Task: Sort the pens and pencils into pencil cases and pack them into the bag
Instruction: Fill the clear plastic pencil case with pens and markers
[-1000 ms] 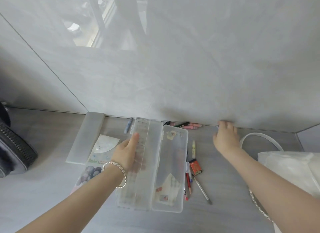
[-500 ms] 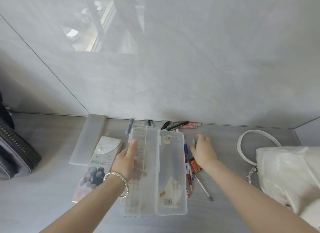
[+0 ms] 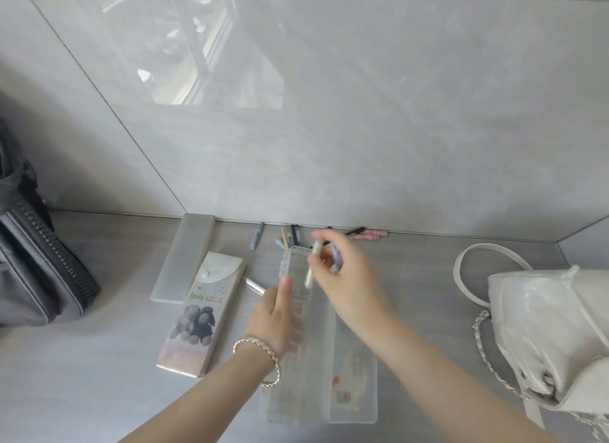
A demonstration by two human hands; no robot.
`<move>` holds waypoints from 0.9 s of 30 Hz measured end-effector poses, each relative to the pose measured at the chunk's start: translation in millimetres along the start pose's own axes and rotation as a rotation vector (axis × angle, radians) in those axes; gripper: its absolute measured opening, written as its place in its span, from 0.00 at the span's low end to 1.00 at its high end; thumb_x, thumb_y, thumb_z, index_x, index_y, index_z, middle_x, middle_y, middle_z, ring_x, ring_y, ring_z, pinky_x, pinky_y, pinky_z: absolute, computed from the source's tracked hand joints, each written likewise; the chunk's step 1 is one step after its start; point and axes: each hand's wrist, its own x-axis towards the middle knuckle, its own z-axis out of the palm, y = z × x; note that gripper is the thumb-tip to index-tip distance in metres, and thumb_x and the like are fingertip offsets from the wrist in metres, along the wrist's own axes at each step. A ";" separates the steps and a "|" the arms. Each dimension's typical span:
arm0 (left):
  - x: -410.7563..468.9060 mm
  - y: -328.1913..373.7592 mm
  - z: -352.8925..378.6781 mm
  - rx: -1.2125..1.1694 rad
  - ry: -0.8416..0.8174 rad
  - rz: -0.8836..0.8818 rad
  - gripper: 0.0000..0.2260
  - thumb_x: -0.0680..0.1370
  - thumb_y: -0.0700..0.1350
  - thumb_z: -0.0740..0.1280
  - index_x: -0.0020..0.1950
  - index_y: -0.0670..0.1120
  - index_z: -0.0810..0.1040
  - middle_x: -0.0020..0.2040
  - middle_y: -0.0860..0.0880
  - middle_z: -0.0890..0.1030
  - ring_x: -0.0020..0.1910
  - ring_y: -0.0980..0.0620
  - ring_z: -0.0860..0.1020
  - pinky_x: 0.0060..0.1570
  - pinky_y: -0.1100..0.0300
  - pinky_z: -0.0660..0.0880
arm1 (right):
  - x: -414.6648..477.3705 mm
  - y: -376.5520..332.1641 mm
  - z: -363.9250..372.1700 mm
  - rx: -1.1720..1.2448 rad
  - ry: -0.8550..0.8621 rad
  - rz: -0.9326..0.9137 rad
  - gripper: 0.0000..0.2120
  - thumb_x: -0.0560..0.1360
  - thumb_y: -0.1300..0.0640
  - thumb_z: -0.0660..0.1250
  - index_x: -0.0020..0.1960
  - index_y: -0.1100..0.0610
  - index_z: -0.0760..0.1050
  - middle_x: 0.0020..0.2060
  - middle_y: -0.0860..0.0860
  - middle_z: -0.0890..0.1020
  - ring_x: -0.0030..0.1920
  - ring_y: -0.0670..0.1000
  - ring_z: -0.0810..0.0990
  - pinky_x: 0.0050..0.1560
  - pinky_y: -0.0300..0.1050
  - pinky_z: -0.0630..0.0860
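A clear plastic pencil case (image 3: pixel 352 386) lies open in front of me. My left hand (image 3: pixel 275 314) holds its raised lid. Above the case's far end, my right hand (image 3: pixel 346 277) grips a pale pen (image 3: pixel 311 266) and what looks like one or two more, blurred by motion. A printed flat pencil case (image 3: pixel 204 314) lies to the left, a silver pen (image 3: pixel 255 286) beside it. Several loose pens and pencils (image 3: pixel 290 235) lie along the wall, with pink ones (image 3: pixel 370 235) further right. A white chain-strap bag (image 3: pixel 547 337) sits on the right.
A frosted long case (image 3: pixel 184 258) lies left of the printed one. A dark grey zip bag (image 3: pixel 36 264) stands at the far left edge. A glossy grey wall runs close behind the pens. The white bag's strap (image 3: pixel 474 258) loops on the counter.
My right hand went from the far wall to the pens right of the clear case, picked some up, and now holds them over the case. The view shifted slightly.
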 end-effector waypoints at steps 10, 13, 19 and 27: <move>-15.1 -5.0 4.8 0.038 -0.077 0.068 0.39 0.56 0.79 0.45 0.47 0.52 0.74 0.46 0.41 0.82 0.47 0.38 0.80 0.53 0.40 0.75 | -13.7 1.4 -1.4 0.121 0.153 0.022 0.13 0.80 0.62 0.54 0.51 0.50 0.75 0.45 0.47 0.76 0.44 0.38 0.75 0.45 0.29 0.69; -20.3 -0.2 7.6 0.030 -0.088 0.094 0.35 0.60 0.75 0.46 0.43 0.49 0.74 0.43 0.39 0.81 0.44 0.37 0.81 0.47 0.43 0.75 | -16.4 -2.9 5.9 0.254 0.160 -0.035 0.15 0.81 0.63 0.52 0.50 0.46 0.73 0.49 0.48 0.80 0.48 0.42 0.79 0.46 0.32 0.72; -23.1 3.7 11.2 0.027 -0.127 0.117 0.26 0.70 0.70 0.46 0.40 0.52 0.74 0.41 0.44 0.82 0.47 0.38 0.80 0.51 0.46 0.74 | -15.7 21.4 12.6 -0.218 0.117 -0.253 0.20 0.77 0.54 0.50 0.58 0.61 0.76 0.55 0.45 0.77 0.68 0.41 0.63 0.64 0.39 0.68; -5.8 -1.8 7.7 0.161 -0.139 0.107 0.28 0.74 0.66 0.48 0.45 0.45 0.76 0.39 0.40 0.80 0.42 0.39 0.80 0.41 0.52 0.73 | 5.2 21.5 -19.9 -0.357 -0.258 -0.067 0.16 0.78 0.54 0.59 0.64 0.55 0.72 0.55 0.49 0.80 0.57 0.48 0.77 0.61 0.44 0.70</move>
